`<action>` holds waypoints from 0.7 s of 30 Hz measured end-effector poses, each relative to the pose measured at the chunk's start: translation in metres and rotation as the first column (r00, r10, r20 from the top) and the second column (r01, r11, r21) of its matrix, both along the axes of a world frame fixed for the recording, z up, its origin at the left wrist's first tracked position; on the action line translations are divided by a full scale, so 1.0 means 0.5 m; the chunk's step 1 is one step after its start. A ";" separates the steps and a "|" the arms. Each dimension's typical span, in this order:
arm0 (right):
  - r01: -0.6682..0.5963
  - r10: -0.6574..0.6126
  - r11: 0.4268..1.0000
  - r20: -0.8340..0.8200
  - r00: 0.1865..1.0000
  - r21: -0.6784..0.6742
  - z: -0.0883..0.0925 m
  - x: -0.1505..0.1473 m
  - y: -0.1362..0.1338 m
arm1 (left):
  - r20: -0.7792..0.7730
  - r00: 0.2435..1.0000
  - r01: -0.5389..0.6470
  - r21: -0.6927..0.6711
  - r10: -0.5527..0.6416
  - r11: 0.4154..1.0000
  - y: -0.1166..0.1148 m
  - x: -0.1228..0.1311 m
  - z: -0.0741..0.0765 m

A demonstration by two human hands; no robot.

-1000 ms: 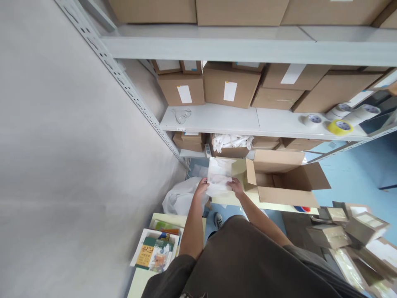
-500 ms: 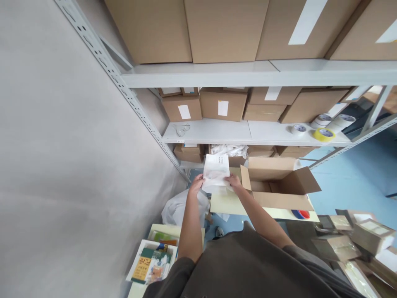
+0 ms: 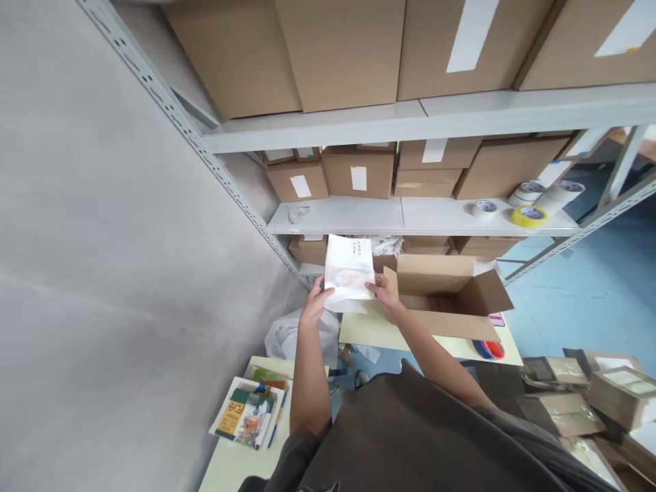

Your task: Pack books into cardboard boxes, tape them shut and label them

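Observation:
Both hands hold a thin white book in a clear plastic wrapper (image 3: 349,271), raised in front of me. My left hand (image 3: 313,307) grips its lower left corner, fingers closed on the wrapper. At the lower right edge my right hand (image 3: 383,292) pinches it. Just right of the book an open cardboard box (image 3: 445,297) lies on a pale yellow table (image 3: 380,331), flaps spread.
A grey metal shelf rack (image 3: 359,213) holds labelled cardboard boxes, with tape rolls (image 3: 529,214) at its right. A stack of colourful books (image 3: 247,420) lies on a table at lower left. A white plastic bag (image 3: 292,336) sits on the blue floor. Packaged boxes (image 3: 589,396) pile up at lower right.
My hands have lifted the wrapped book upward and slightly left, so its printed cover faces me. The view has tilted up, showing more of the top shelf.

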State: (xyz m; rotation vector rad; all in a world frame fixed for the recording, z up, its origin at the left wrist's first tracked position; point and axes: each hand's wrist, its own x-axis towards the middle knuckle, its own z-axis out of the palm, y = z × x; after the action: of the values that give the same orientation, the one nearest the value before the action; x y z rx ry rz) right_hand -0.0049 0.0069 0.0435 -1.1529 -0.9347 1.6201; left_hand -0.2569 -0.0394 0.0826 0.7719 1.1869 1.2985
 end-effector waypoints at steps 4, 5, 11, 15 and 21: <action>-0.021 0.023 0.998 -0.036 0.999 0.066 0.059 0.082 0.010 | -0.016 1.000 -0.022 0.082 0.023 0.996 0.014 0.062 0.075; -0.025 0.028 0.998 -0.063 0.998 0.054 0.070 0.109 0.009 | -0.016 1.000 -0.021 0.099 0.023 0.995 0.019 0.082 0.092; -0.033 0.007 0.987 -0.163 0.987 -0.160 0.077 0.250 -0.039 | 0.041 0.999 0.012 0.250 -0.023 0.968 0.050 0.245 0.171; -0.166 0.120 0.954 -0.191 0.974 -0.249 0.062 0.319 -0.092 | 0.079 0.994 0.047 0.300 -0.074 0.953 0.068 0.363 0.200; -0.461 0.394 0.885 -0.422 0.817 -0.067 0.103 0.380 -0.145 | 0.087 0.985 0.111 0.351 -0.150 0.930 0.084 0.495 0.227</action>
State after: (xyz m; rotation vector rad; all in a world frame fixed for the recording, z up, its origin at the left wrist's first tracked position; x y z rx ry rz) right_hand 0.1852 -0.0657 0.0952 -0.6915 -0.8361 2.2373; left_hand -0.0094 0.0026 0.1961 0.9996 0.8115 1.4372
